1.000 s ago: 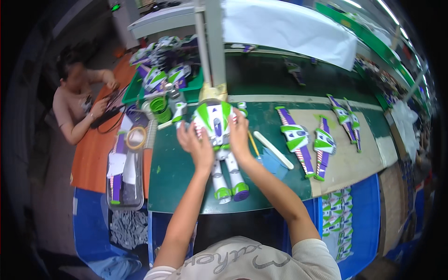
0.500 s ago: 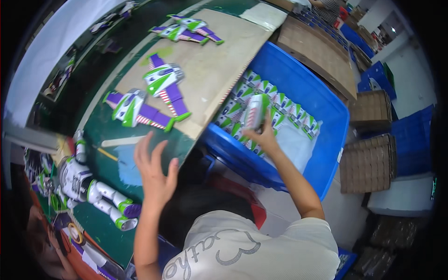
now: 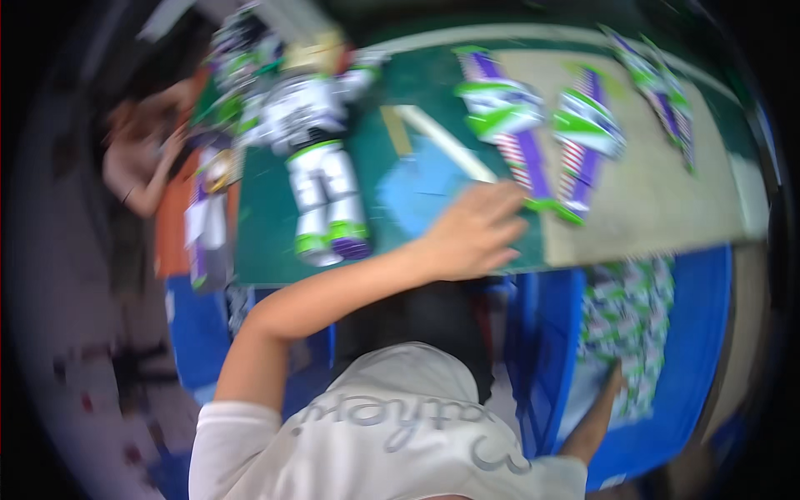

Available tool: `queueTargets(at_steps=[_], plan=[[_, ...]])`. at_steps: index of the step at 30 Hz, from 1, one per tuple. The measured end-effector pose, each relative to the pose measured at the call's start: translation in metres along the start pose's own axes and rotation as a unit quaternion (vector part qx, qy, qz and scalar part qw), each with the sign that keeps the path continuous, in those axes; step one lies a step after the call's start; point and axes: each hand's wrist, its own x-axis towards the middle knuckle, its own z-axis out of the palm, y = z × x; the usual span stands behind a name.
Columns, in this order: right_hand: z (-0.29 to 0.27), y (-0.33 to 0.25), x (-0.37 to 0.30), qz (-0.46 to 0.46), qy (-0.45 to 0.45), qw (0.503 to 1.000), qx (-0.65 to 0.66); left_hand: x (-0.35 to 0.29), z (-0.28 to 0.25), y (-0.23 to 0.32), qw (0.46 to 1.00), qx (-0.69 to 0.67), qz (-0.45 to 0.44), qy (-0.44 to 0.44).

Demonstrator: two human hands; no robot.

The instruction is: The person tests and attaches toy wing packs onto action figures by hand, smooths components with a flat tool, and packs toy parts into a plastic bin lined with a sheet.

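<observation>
One hand (image 3: pixel 471 233) flat by toy wings (image 3: pixel 508 125), fingers (image 3: pixel 508 200) spread.

A toy assembly workshop is shown: a green worktable (image 3: pixel 275 250) is laid with a toy figure (image 3: pixel 321 167) and loose wing parts (image 3: pixel 508 125), a blue bin (image 3: pixel 692 333) of more printed parts is set beside it, and another worker (image 3: pixel 137 162) is seated nearby.

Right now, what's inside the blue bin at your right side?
The blue bin holds a heap of small green, white and purple printed pieces. The right hand reaches down into them; its fingers are buried, so whether it holds one cannot be seen, nor the bin's bottom.
</observation>
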Motion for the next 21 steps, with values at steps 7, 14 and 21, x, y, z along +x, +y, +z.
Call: queueTargets(at_steps=[7,14,21], plan=[[-0.009,-0.079,-0.021,-0.262,0.335,0.905,-0.001,-0.013,-0.008,0.000,0.952,0.251,0.172,-0.017],[0.010,-0.301,-0.473,-0.778,0.164,0.592,0.128,-0.003,-0.030,0.016,0.906,0.316,0.283,-0.015],[0.147,-0.286,-0.743,-0.949,-0.309,0.070,-0.009,0.009,-0.016,0.010,0.934,0.236,0.266,-0.012]])
